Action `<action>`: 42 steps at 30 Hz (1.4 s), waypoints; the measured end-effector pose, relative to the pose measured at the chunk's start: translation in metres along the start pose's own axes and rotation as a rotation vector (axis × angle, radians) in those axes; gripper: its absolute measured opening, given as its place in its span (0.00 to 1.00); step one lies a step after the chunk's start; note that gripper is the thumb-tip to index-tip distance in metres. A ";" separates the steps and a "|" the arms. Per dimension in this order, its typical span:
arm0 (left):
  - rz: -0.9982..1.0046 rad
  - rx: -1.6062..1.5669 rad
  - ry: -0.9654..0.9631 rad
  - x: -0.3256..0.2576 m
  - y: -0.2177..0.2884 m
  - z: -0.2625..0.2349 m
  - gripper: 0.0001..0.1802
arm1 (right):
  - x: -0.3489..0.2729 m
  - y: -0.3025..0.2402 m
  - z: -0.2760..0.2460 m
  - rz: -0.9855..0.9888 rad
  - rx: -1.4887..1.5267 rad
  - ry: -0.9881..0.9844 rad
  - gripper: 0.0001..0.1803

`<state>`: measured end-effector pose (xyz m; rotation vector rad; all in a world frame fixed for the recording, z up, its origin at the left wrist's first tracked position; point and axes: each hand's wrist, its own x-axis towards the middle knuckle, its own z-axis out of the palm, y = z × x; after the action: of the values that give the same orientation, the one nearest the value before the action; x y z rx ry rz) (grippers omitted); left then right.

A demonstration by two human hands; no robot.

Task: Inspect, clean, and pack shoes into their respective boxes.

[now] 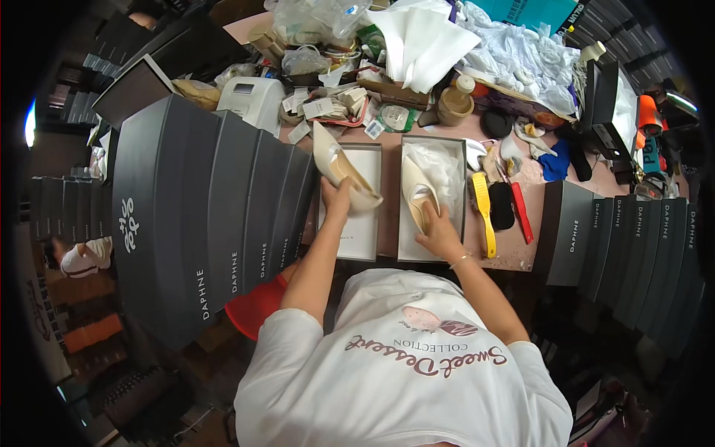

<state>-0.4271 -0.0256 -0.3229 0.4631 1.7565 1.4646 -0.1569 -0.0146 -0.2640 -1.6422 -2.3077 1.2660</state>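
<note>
My left hand (337, 197) grips a cream pointed-toe shoe (332, 158) near its heel end, holding it tilted above an open, shallow box lid (360, 237). A matching cream shoe (414, 186) lies toe-away in the shoebox (408, 242) just right of the lid. My right hand (441, 232) is closed round the heel part of that second shoe, its fingertips partly hidden. Crumpled white tissue paper (445, 167) fills the right side of the shoebox, beside the shoe.
Tall stacks of dark grey shoeboxes (179, 201) and more shoeboxes (567, 231) flank the table. A yellow brush (482, 212), a black brush (502, 206) and a red-handled tool (521, 212) lie right of the shoebox. Paper, plastic bags and a jar (454, 104) crowd the back.
</note>
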 end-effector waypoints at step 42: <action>-0.574 -0.525 -1.103 -0.135 0.117 0.044 0.55 | -0.065 0.019 -0.047 -0.084 2.152 -0.732 0.51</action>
<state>-0.3332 -0.0613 -0.1681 0.3312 0.5204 0.8850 -0.0925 -0.0370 -0.2186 -0.1666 0.0391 2.6115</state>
